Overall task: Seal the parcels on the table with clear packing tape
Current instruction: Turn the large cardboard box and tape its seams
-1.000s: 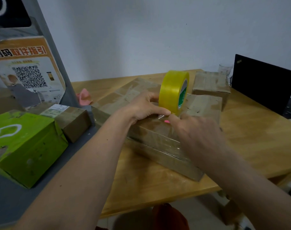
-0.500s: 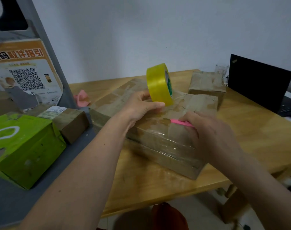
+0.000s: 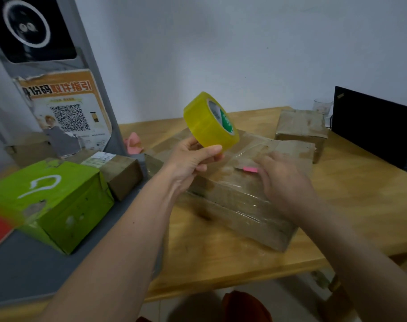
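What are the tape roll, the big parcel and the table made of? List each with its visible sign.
Tape roll: glossy translucent yellowish plastic film, seemingly on a printed card core.
Big parcel: brown cardboard by its matte, creased faces, with shiny clear tape over it.
Table: light wood, likely; grain streaks show, smooth finish.

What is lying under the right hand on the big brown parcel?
The right hand rests on the big parcel, over clear tape. A pink tool sticks out from under its fingers; the rest of the tool is covered.
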`<action>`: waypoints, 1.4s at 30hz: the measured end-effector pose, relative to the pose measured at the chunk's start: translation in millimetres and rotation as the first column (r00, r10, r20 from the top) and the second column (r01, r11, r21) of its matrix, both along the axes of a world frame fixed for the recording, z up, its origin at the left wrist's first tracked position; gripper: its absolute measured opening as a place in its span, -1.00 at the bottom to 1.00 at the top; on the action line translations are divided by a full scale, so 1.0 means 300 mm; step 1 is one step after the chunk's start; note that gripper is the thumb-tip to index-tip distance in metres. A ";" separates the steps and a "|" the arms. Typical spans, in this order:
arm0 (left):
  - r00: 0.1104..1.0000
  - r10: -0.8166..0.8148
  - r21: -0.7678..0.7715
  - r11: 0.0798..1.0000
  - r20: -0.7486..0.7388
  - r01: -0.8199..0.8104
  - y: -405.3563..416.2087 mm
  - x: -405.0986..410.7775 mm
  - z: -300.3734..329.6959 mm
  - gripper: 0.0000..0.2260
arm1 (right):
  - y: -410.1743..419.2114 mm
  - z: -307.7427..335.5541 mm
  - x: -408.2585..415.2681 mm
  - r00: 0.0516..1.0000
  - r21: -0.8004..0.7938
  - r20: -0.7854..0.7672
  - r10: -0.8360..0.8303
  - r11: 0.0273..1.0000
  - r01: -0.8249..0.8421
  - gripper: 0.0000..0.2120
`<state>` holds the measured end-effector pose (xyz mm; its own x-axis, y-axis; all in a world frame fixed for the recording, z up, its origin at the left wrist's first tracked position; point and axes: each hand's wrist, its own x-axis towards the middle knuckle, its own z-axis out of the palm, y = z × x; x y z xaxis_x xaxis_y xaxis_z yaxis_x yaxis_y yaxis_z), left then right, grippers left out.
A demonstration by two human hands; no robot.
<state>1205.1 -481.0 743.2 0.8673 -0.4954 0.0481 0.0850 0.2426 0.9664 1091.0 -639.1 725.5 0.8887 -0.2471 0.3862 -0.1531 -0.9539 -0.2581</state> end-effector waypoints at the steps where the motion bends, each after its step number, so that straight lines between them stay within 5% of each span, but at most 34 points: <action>1: 1.000 0.009 -0.010 1.000 -0.002 -0.009 0.017 -0.004 0.002 -0.80 | 0.027 0.005 -0.012 0.996 -0.005 0.077 0.047 0.999 -0.047 -0.73; 3: 1.000 0.025 -0.034 0.999 -0.016 -0.026 0.048 -0.012 0.005 -0.81 | 0.092 0.014 -0.038 0.978 0.002 0.105 0.181 0.983 -0.183 -0.72; 5: 0.999 0.034 -0.046 0.998 -0.028 -0.035 0.071 -0.020 0.005 -0.81 | 0.149 -0.012 -0.041 0.957 -0.033 -0.097 0.274 0.960 -0.279 -0.56; 7: 0.999 0.037 -0.051 0.998 -0.032 -0.039 0.095 -0.032 0.001 -0.81 | 0.181 -0.045 -0.023 0.933 -0.165 -0.263 0.245 0.941 -0.294 -0.39; 13: 0.997 0.020 -0.126 0.992 -0.079 -0.030 0.173 -0.080 -0.017 -0.79 | 0.203 -0.086 -0.010 0.951 -0.376 -0.304 0.062 0.909 -0.180 -0.27; 20: 0.987 0.002 -0.157 0.987 -0.159 -0.027 0.250 -0.131 -0.035 -0.68 | 0.177 -0.049 0.035 0.975 -0.428 -0.220 0.014 0.897 -0.109 -0.32; 28: 0.968 -0.038 -0.203 0.979 -0.248 -0.013 0.263 -0.173 -0.057 -0.65 | 0.118 -0.081 0.026 0.985 -0.515 -0.135 -0.110 0.857 0.025 -0.16; 33: 0.960 -0.043 -0.199 0.980 -0.277 -0.013 0.254 -0.185 -0.068 -0.68 | 0.076 -0.053 0.054 0.980 -0.368 -0.195 -0.047 0.929 -0.028 -0.16; 36: 0.959 -0.043 -0.199 0.980 -0.280 -0.015 0.257 -0.186 -0.082 -0.69 | 0.063 -0.043 0.043 0.995 -0.175 -0.073 -0.065 0.983 0.051 -0.09; 40: 0.956 -0.028 -0.194 0.981 -0.292 -0.030 0.255 -0.179 -0.096 -0.70 | 0.060 -0.131 0.008 0.964 -0.376 0.241 0.112 0.926 -0.014 -0.42; 42: 0.956 -0.026 -0.192 0.981 -0.292 -0.032 0.248 -0.175 -0.100 -0.70 | 0.072 -0.173 -0.006 0.935 -0.419 0.243 0.259 0.897 -0.139 -0.53</action>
